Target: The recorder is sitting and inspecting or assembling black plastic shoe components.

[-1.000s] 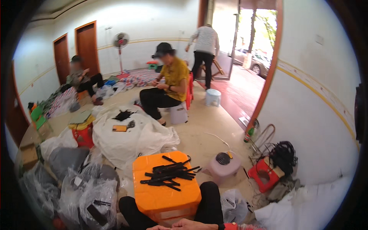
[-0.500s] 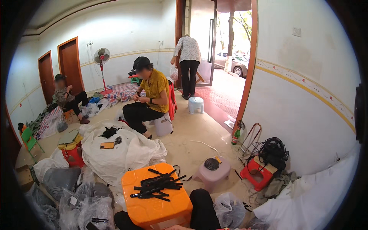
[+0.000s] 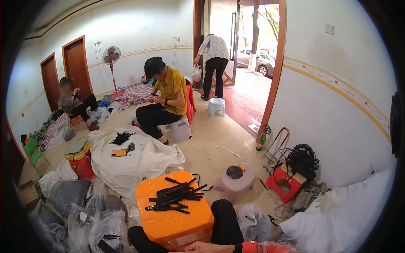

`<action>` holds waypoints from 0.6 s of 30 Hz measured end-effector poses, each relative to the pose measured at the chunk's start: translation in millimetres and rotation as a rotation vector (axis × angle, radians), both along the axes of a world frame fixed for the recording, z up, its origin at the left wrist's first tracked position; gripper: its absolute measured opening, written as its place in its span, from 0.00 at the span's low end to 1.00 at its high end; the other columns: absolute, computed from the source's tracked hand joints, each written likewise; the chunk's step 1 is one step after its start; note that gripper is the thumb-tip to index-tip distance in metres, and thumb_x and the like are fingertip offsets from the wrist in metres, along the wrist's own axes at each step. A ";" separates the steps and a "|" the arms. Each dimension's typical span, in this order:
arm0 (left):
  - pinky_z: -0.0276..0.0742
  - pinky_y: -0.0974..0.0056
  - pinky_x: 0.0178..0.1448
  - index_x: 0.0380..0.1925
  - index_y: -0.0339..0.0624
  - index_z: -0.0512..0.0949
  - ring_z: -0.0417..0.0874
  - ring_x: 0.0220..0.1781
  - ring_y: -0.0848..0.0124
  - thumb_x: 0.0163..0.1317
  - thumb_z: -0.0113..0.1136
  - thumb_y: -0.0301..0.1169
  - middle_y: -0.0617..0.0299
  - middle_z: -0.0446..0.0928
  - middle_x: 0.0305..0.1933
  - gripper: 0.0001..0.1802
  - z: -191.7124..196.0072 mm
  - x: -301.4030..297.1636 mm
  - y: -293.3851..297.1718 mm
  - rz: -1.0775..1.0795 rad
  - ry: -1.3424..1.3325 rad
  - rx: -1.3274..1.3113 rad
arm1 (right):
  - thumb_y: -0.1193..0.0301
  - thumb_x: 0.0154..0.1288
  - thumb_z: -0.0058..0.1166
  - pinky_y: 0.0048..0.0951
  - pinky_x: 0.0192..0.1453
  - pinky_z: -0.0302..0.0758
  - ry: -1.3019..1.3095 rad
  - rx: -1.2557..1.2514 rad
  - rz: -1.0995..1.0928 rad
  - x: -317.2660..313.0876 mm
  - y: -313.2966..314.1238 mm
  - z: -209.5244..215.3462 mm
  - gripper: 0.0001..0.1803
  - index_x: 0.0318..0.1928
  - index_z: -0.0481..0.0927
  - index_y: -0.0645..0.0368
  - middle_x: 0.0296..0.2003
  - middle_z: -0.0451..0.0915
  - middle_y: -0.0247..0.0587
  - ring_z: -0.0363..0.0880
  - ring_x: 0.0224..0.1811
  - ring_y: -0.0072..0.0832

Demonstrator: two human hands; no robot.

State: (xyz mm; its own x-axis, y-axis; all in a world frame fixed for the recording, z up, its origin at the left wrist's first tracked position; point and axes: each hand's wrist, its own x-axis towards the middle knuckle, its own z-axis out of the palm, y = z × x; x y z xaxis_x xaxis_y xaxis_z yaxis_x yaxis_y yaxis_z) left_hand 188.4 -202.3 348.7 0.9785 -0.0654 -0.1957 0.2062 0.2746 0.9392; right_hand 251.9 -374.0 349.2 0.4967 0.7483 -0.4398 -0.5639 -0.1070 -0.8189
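Note:
At the lower edge my right hand [image 3: 204, 247] comes in from the right, in a red sleeve [image 3: 268, 247] with a black band at the wrist. Its fingers point left and are mostly cut off by the picture's edge, so its grip and anything in it cannot be made out. My left hand is out of sight. Just beyond the right hand, between my knees, stands an orange plastic stool [image 3: 152, 230]. A loose pile of slim black stick-like pieces [image 3: 177, 195] lies on its top, apart from the hand.
Clear plastic bags [image 3: 99, 227] crowd the left; another bag [image 3: 254, 225] lies by my right knee. A pink stool [image 3: 236, 185] holds a black coil. A red stool [image 3: 284, 185] bears black gear. Ahead, a person in yellow [image 3: 171, 92] sits beside a white sheet [image 3: 112, 160].
My right hand and red sleeve have come further into view at the lower edge. By the door, the standing person has shifted right with a bag. The whole view has moved slightly.

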 end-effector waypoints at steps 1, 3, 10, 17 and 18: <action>0.73 0.71 0.32 0.36 0.32 0.75 0.76 0.27 0.75 0.55 0.56 0.20 0.59 0.77 0.30 0.08 -1.5 -3.4 0.7 -0.016 0.011 -0.004 | 0.62 0.65 0.48 0.17 0.12 0.57 0.004 -0.003 -0.003 -4.2 1.1 -0.7 0.15 0.28 0.77 0.60 0.14 0.69 0.28 0.60 0.10 0.14; 0.73 0.71 0.32 0.36 0.32 0.76 0.76 0.26 0.75 0.55 0.56 0.20 0.59 0.78 0.30 0.08 -5.0 -6.6 -2.2 -0.004 0.049 -0.011 | 0.62 0.65 0.48 0.18 0.11 0.56 0.045 0.002 -0.017 -5.0 -0.7 1.4 0.15 0.27 0.77 0.60 0.13 0.68 0.28 0.58 0.09 0.14; 0.70 0.73 0.28 0.30 0.33 0.77 0.73 0.23 0.78 0.52 0.60 0.24 0.62 0.77 0.25 0.06 -17.8 30.5 2.9 -0.030 0.048 0.262 | 0.59 0.68 0.40 0.15 0.20 0.62 -0.113 -0.060 -0.064 15.7 1.6 -19.9 0.16 0.33 0.76 0.55 0.19 0.69 0.26 0.64 0.18 0.12; 0.74 0.77 0.31 0.38 0.33 0.75 0.77 0.28 0.81 0.52 0.61 0.21 0.62 0.78 0.31 0.12 -19.2 19.6 7.9 0.013 0.072 0.062 | 0.64 0.65 0.47 0.14 0.18 0.56 -0.053 0.036 -0.032 19.3 10.1 -17.7 0.12 0.30 0.73 0.59 0.18 0.70 0.27 0.62 0.16 0.12; 0.74 0.77 0.31 0.38 0.33 0.75 0.77 0.28 0.81 0.52 0.61 0.21 0.62 0.78 0.31 0.12 -20.4 15.6 8.1 0.018 0.079 0.059 | 0.64 0.65 0.47 0.14 0.18 0.56 -0.046 0.033 -0.027 19.3 7.3 -21.3 0.12 0.30 0.73 0.59 0.18 0.70 0.27 0.62 0.16 0.12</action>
